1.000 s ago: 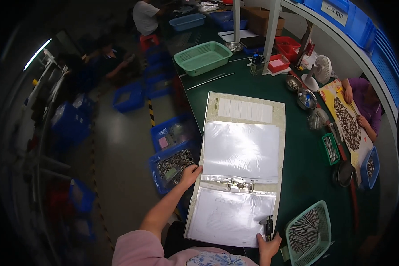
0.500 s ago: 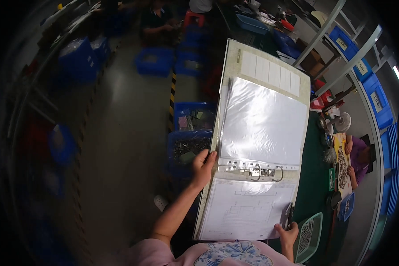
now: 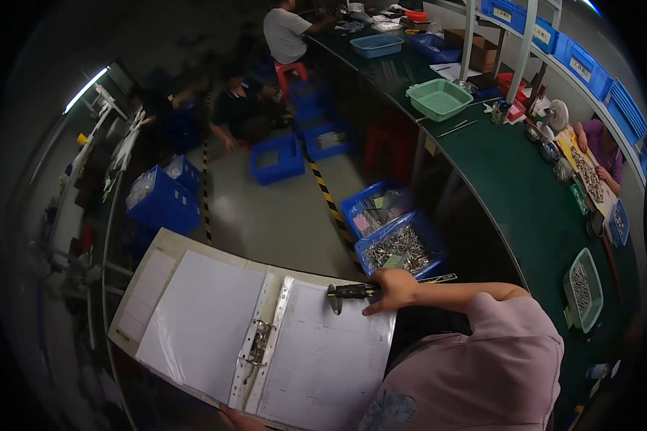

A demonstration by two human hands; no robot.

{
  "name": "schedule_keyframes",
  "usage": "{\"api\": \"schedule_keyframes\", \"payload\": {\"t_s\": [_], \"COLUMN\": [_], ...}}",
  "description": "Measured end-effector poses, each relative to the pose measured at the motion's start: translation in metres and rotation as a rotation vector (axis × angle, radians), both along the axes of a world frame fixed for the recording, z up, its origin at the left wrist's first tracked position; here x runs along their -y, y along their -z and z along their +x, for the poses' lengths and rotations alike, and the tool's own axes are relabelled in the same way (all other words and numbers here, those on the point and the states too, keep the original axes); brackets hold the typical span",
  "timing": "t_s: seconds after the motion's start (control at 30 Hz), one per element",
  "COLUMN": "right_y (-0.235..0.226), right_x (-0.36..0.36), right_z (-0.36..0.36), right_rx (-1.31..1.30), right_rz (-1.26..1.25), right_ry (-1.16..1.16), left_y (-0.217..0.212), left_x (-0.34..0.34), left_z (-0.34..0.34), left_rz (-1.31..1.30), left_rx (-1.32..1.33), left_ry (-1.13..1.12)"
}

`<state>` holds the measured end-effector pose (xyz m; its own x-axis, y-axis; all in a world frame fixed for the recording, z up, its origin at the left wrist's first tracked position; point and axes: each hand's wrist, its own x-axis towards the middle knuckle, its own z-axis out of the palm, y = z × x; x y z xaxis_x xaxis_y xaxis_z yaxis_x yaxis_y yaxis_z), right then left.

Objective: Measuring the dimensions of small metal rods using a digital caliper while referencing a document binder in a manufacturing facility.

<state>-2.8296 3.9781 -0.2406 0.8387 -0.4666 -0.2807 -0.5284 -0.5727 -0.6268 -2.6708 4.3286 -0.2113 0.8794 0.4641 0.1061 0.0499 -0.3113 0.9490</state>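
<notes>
An open ring binder [image 3: 276, 310] lies across my front, with printed drawing sheets in clear plastic sleeves and metal rings [image 3: 257, 343] between its two halves. My left hand [image 3: 239, 419] grips the binder's near edge at the bottom of the head view, partly cut off. A dark caliper [image 3: 352, 291] is in my right hand [image 3: 395, 289], its jaws over the right-hand sheet's far corner. That hand's fingers also rest at the sheet's edge.
A long green table [image 3: 496, 172] curves along the right, bearing a green basket [image 3: 441, 100] and a basket of metal rods. Blue bins of metal parts [image 3: 399, 248] stand beyond my right hand. Other people sit further off, one at the table [image 3: 602, 154].
My view has swung, and the binder has turned to lie across the lower left. My right hand and the caliper have moved to the sheet's far edge; my left hand is now at the near edge.
</notes>
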Motion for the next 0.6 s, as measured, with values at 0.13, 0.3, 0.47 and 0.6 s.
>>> {"api": "schedule_keyframes", "payload": {"t_s": [0.13,0.3,0.47,0.6], "right_y": [-0.009,0.009,0.008,0.004], "right_x": [-0.004,0.026,0.082,0.138], "right_z": [0.056,0.105,0.153,0.174], "right_rx": [0.057,0.180,0.303,0.255], "right_rz": [0.067,0.051,0.002,-0.024], "right_ry": [-0.038,0.117,0.409,0.711], "left_y": [-0.008,0.024,-0.003,-0.014], "left_x": [-0.041,-0.020,0.132,0.260], "left_z": [0.036,0.134,0.250,0.316], "left_rz": [0.033,0.189,-0.104,-0.226], "left_rx": [0.071,0.132,0.181,0.141], "left_ry": [-0.016,0.144,0.379,0.616]}}
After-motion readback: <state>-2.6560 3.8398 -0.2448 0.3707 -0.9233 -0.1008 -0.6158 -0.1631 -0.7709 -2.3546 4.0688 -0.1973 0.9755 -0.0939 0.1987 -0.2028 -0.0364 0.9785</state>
